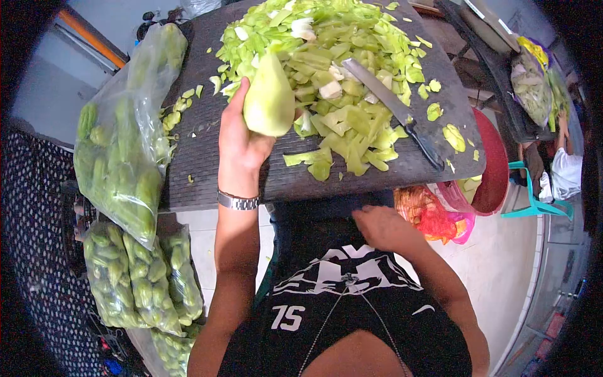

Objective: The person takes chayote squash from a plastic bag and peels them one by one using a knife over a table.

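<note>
My left hand (242, 129) is wrapped round a peeled, pale-green chayote (269, 97), pear-shaped and smooth, held above the near left part of the dark table (207, 179). Behind and beside it spreads a big heap of green peelings (352, 75) with a few whitish chunks. A knife (392, 103) with a black handle lies on the heap, its handle toward me, untouched by either hand. My right hand (383, 227) is below the table edge, close to my black shirt (333, 270). Its fingers are curled, and what they hold, if anything, is hidden.
A clear bag of green vegetables (119, 151) hangs over the table's left edge. More filled bags (147, 276) stand on the floor below. At right are a red tub (493, 163), a red-orange bag (433, 217), a teal stool (531, 195) and another person's arm (562, 132).
</note>
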Demonstrator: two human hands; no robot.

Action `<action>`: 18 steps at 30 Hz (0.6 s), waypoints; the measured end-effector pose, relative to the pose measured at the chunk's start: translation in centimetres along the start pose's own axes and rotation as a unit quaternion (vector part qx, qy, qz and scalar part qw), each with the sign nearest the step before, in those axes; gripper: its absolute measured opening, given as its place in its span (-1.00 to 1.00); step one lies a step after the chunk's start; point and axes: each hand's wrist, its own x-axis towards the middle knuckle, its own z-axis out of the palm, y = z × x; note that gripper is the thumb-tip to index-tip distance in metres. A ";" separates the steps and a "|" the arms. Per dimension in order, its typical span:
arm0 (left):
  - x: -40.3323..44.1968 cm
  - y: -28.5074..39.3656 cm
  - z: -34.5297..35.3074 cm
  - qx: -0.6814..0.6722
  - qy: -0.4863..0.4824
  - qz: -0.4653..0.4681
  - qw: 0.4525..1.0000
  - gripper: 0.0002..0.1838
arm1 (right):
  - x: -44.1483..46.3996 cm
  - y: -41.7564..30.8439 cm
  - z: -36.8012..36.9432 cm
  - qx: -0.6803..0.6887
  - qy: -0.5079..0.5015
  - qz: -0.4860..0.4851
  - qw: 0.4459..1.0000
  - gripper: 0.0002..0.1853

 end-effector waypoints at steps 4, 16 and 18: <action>-0.2 -1.1 -0.6 -0.092 -0.041 -0.041 0.994 -0.48 | -2.0 -2.5 -7.3 0.214 0.283 -0.038 0.934 -0.59; -2.7 -2.7 -1.5 -0.129 0.020 -0.007 0.991 -0.55 | 2.3 9.4 -9.7 -0.102 0.433 0.120 0.887 -0.51; -3.5 -2.4 -1.7 -0.130 0.033 0.022 0.991 -0.54 | 2.3 9.4 -9.4 -0.088 0.450 0.093 0.884 -0.59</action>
